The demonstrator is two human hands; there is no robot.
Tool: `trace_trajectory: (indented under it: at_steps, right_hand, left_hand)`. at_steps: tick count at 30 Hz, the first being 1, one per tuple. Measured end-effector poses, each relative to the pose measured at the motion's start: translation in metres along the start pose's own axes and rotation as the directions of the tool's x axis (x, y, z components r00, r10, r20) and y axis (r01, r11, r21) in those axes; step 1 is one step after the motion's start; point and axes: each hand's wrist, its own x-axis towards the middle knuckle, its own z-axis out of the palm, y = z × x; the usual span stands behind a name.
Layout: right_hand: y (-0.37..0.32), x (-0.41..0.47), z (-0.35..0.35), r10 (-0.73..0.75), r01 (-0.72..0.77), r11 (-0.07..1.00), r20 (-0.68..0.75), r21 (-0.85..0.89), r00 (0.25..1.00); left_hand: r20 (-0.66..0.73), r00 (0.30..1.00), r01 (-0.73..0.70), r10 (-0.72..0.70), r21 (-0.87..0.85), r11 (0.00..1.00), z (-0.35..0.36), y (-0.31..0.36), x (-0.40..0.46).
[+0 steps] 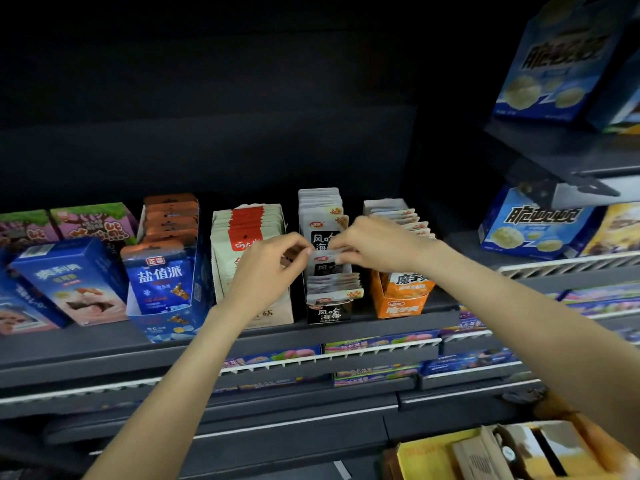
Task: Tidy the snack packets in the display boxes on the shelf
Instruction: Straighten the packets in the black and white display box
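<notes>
From the head view, the left hand (268,263) and the right hand (372,242) are meeting over the black display box (329,311), which is sitting on the dark shelf (104,344) just past centre toward 1 o'clock. Both are pinching the top edge of one grey-and-black snack packet (325,261) standing upright in that box. At 3 o'clock of it, the orange display box (401,303) is standing just beside; at 9 o'clock, the beige packets (242,233) are standing.
</notes>
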Motion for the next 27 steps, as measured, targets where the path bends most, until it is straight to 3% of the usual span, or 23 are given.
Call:
trace_trajectory:
  at_steps: [2, 5, 7, 9, 12, 15, 17, 19, 22, 24, 27]
  right_hand:
    - [-0.003, 0.000, -0.005, -0.005, 0.001, 0.998, -0.056, -0.065, 0.998]
    - [0.001, -0.005, -0.021, 0.065, -0.067, 0.998, -0.230, 0.000, 0.971]
    - [0.006, -0.013, -0.032, 0.160, -0.105, 0.982, -0.399, 0.156, 0.903]
    - [0.010, -0.022, -0.040, 0.324, -0.102, 0.903, -0.504, 0.418, 0.800]
    - [0.015, -0.032, -0.042, 0.581, -0.038, 0.602, -0.405, 0.798, 0.706]
    - [0.020, -0.044, -0.039, 0.648, -0.003, 0.423, -0.300, 0.906, 0.700]
    - [0.020, -0.050, -0.037, 0.648, 0.023, 0.369, -0.275, 0.929, 0.710]
    - [0.022, -0.054, -0.034, 0.649, 0.026, 0.432, -0.331, 0.901, 0.685]
    - [0.027, -0.061, -0.032, 0.636, -0.075, 0.636, -0.468, 0.768, 0.614]
    - [0.028, -0.067, -0.034, 0.624, -0.062, 0.639, -0.470, 0.766, 0.625]
    - [0.023, -0.073, -0.037, 0.590, 0.009, 0.531, -0.377, 0.847, 0.714]
  left_hand:
    - [0.020, 0.999, 0.042, -0.041, -0.069, 0.997, -0.002, 0.001, -0.001]
    - [0.055, 0.994, 0.105, -0.097, -0.171, 0.980, -0.005, 0.004, -0.001]
    - [0.078, 0.989, 0.141, -0.126, -0.238, 0.961, -0.007, 0.005, -0.002]
    - [0.077, 0.985, 0.170, -0.154, -0.296, 0.940, -0.008, 0.007, -0.001]
    - [0.029, 0.968, 0.230, -0.247, -0.484, 0.844, -0.011, 0.014, 0.000]
    - [0.026, 0.925, 0.292, -0.380, -0.690, 0.663, -0.015, 0.024, 0.003]
    - [0.022, 0.920, 0.286, -0.391, -0.722, 0.630, -0.017, 0.029, 0.004]
    - [0.011, 0.920, 0.272, -0.391, -0.736, 0.620, -0.018, 0.032, 0.006]
    - [-0.002, 0.914, 0.269, -0.407, -0.747, 0.608, -0.021, 0.033, 0.008]
    - [-0.012, 0.917, 0.261, -0.399, -0.739, 0.621, -0.022, 0.034, 0.008]
    - [-0.064, 0.931, 0.195, -0.360, -0.746, 0.637, -0.025, 0.041, 0.008]
